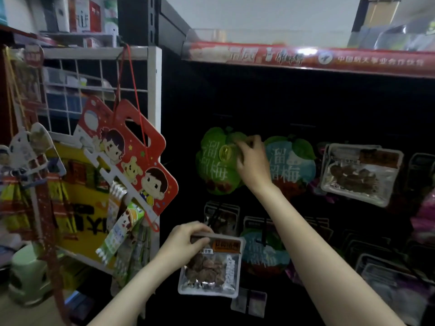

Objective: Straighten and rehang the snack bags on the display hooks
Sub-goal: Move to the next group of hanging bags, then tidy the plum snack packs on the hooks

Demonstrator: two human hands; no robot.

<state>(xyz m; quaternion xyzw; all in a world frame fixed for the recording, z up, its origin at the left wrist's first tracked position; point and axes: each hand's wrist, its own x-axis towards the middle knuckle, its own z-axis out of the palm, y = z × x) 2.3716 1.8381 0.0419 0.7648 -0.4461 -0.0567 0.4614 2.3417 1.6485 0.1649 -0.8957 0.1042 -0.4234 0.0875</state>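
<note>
Fingers (244,147) of right hand (251,161) pinching green apple-shaped plum bag (216,170) near its top; left hand (186,241) gripping clear dried-fruit pouch (209,267) lower, upright.

I see a wire rack (98,74) at the left, with a cartoon card (131,156) hanging on its right edge. Right of it stands the dark display wall (341,102) under a shelf edge (306,58). My right hand (253,161) touches the upper-left round bag (214,165); another round bag (292,161) hangs just right, then a clear pouch (360,172). Lower down, my left hand (186,241) grips a pouch of dried fruit (211,264), left of a third round bag (263,252).
</note>
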